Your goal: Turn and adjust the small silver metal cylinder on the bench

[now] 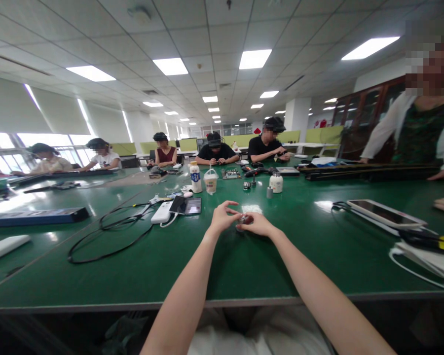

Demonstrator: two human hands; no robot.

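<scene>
My left hand [224, 218] and my right hand [259, 225] meet just above the green table [163, 276]. Between their fingertips is a small silvery metal part [240, 227], mostly covered by the fingers, so its exact kind does not show. My right thumb and fingers are closed around it. From the other side, my left fingertips touch it, while one left finger arches above, apart from the rest. Beyond the hands stand a grey metal cylinder [270, 192] and some small shiny metal pieces [247, 186].
A white bottle [276, 183], a taller bottle [196, 178] and a plastic cup [210, 181] stand ahead. Leftward lie a phone [185, 205], a white power bank [162, 212] and a black cable [92, 261]; another phone [387, 213] lies right. Several people sit opposite; one person stands right.
</scene>
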